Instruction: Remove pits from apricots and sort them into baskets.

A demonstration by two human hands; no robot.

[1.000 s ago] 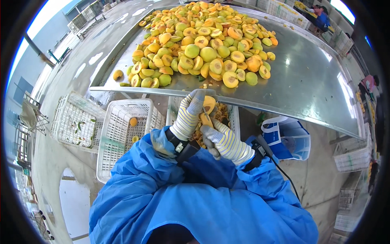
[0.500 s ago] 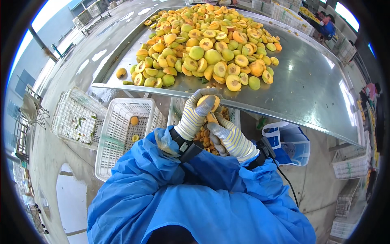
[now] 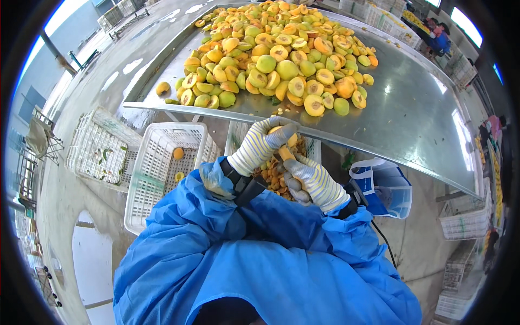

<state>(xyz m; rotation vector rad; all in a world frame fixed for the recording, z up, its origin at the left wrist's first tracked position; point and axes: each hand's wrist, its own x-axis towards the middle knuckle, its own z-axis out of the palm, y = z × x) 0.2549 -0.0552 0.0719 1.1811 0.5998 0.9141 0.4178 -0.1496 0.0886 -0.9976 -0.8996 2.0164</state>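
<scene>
In a striped knit glove, my left hand is closed around a yellow peach half, just off the metal table's near edge. The fingers cover much of the fruit. My right hand, gloved alike, is closed on a tool with a tan handle that points up toward the fruit; its working end is hidden. Below both hands stands a crate with brown-orange pits and scraps in it. Beyond them a large heap of halved peaches lies on the metal table.
At left, a white crate holds a couple of fruit pieces; another white crate beside it has some leaves. A blue-and-white bag stands at right under the table edge. Further right are stacked crates. People are in the far right background.
My right hand has shifted slightly down and right, exposing more of the tan handle. The left hand has tilted over the fruit. The view has shifted slightly.
</scene>
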